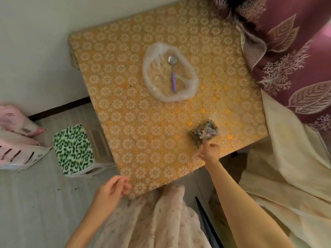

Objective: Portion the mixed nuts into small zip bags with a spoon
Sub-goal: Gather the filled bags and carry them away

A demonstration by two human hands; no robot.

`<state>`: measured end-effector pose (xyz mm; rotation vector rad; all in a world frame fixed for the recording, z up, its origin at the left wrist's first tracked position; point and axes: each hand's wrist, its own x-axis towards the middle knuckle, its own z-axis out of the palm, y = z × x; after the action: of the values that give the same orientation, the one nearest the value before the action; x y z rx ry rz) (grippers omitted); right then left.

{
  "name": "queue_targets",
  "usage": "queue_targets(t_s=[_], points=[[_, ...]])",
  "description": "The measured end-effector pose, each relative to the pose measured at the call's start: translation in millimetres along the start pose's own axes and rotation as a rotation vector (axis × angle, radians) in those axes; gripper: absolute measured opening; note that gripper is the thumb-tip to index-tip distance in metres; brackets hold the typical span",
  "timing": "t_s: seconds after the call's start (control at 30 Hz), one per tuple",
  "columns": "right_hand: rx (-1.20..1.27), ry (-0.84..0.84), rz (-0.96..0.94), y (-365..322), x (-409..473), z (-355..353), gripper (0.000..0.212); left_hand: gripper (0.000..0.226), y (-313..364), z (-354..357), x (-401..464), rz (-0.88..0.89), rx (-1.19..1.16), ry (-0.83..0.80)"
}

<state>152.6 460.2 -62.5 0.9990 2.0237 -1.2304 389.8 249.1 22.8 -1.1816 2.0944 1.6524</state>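
I see two bare forearms, no sleeves reaching the wrists, no watch, ring or bracelet that I can make out. The left hand [111, 189] and right hand [210, 152] wear no gloves. Below them shows a pale pinkish-white garment [152, 221] of thin, gathered fabric with a faint small floral pattern.

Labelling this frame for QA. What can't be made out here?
- Packet, head view: motion-blurred, contents unreadable.
- Right hand: fingertips at the packet are smeared, so grip unclear.
- Clear bag under the spoon: no nuts discernible through the plastic.
- Left hand: loosely curled at the table edge; contact unclear.
- Zip bags: none identifiable.
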Motion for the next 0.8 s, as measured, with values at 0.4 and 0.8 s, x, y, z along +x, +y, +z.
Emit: queue_targets(t_s=[0.4, 0.8], points=[[0.226, 0.069, 0.152, -34, 52, 26, 0.084, 0.022, 50, -8, 69, 0.043, 0.069, -0.069], [0.454, -0.106, 0.153, 40, -74, 7, 0.037, 0.021, 70, -43, 74, 0.167, 0.139, -0.258]])
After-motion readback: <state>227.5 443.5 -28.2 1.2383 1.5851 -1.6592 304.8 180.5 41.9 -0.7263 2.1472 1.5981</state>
